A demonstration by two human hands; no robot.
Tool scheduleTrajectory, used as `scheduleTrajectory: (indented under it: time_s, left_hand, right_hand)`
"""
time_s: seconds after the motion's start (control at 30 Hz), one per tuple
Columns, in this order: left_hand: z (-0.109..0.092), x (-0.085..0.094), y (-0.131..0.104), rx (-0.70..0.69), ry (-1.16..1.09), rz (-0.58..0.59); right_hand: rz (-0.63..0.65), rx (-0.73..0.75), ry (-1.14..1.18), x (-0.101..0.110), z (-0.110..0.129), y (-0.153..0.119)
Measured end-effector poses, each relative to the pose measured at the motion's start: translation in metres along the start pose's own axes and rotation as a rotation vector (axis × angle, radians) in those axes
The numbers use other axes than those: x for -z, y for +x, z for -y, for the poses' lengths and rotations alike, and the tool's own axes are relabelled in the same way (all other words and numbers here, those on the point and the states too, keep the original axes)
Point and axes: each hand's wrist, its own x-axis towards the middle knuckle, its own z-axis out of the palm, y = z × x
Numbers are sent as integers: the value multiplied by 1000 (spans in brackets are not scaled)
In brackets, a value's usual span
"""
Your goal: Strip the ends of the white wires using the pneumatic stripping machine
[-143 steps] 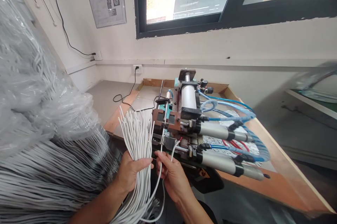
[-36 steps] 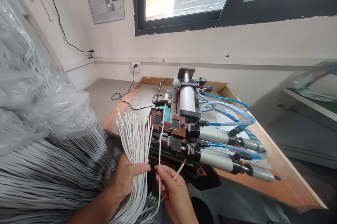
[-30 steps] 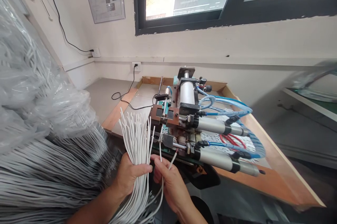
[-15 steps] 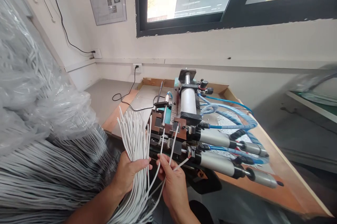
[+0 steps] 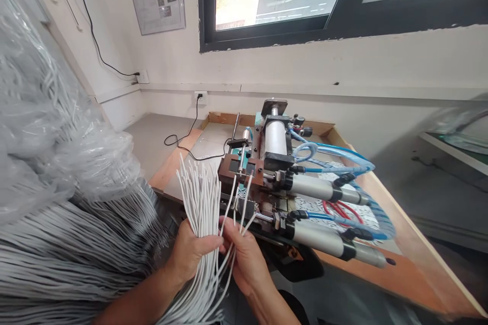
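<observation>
My left hand (image 5: 194, 248) is wrapped round a thick bundle of white cables (image 5: 200, 203), their cut ends fanned upward. Close beside it, my right hand (image 5: 242, 251) pinches a few separate cables (image 5: 227, 204) between thumb and fingers. The tips of two of these reach the brown jaw block (image 5: 229, 166) of a pneumatic machine (image 5: 277, 139); whether they touch it I cannot tell. The fingertips of both hands are nearly together, partly hidden by the cables.
Heaped grey cables (image 5: 76, 259) under clear plastic (image 5: 95, 162) fill the left side. Metal cylinders (image 5: 320, 238) and blue hoses (image 5: 343, 168) extend right of the jaws. A wood-edged bench (image 5: 430, 248) carries the machine; a black cord (image 5: 183, 149) lies behind.
My right hand has drawn slightly left and down, closer to my left hand, and its cables have come back from the machine. The machine's front parts have shifted apart.
</observation>
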Motion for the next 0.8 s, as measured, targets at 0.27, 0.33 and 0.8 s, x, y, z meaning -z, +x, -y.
scheduleTrajectory:
  time_s: [0.27,0.33,0.8]
  left_hand:
    - [6,7,-6,48,30,-63]
    - [7,8,-6,79,28,-83]
    - [1,1,-11,0,39,1]
  right_hand:
    - [-123,159,-186,17,-11,-12]
    - [-122,128,-185,20,-11,-13]
    - [5,13,-140,6,-2,-6]
